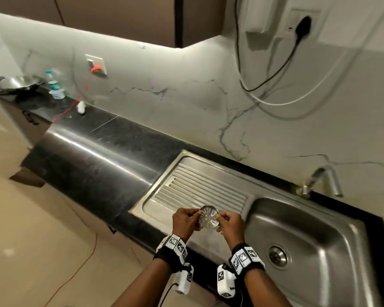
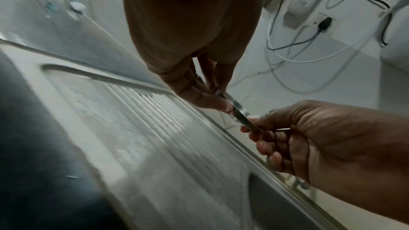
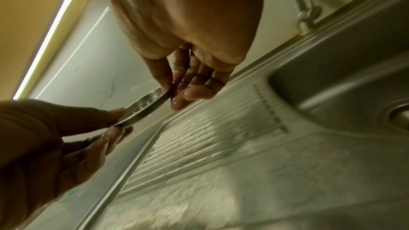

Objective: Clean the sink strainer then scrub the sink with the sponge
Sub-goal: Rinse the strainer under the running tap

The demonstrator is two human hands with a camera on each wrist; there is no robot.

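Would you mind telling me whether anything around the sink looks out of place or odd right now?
Only the strainer: it is out of the drain, held in the air over the ribbed drainboard, pinched at opposite rims by the left hand and the right hand. Both hands look wet. No sponge is visible.

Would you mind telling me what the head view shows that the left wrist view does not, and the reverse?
Only the head view shows the round slotted face of the steel sink strainer, the sink drain and the curved steel tap. Only the left wrist view shows the strainer edge-on, with water droplets on the right hand. Both show the left hand and right hand holding the strainer's opposite edges above the ribbed steel drainboard.
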